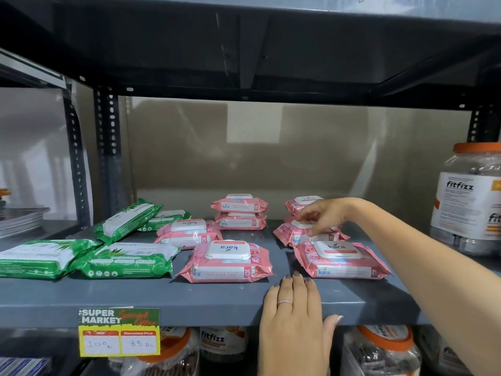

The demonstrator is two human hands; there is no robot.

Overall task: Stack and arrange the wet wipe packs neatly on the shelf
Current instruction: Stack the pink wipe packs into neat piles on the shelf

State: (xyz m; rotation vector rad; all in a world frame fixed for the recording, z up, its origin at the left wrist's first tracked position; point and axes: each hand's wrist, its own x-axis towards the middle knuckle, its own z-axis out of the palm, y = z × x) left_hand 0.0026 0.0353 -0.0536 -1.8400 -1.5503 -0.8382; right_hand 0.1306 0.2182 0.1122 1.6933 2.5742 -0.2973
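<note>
The right hand (315, 217) reaches in from the right of the frame, fingertips pinching the white lid of a pink pack (306, 234) at centre right; this hand is nearer. That pack's long axis runs left to right along the shelf (162, 297). The left hand (295, 310) rests flat and empty on the shelf's front edge, lower centre.

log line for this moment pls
right hand: fingers on lid of middle-right pink pack | left hand: flat on shelf edge | green packs: unstacked, left
</note>
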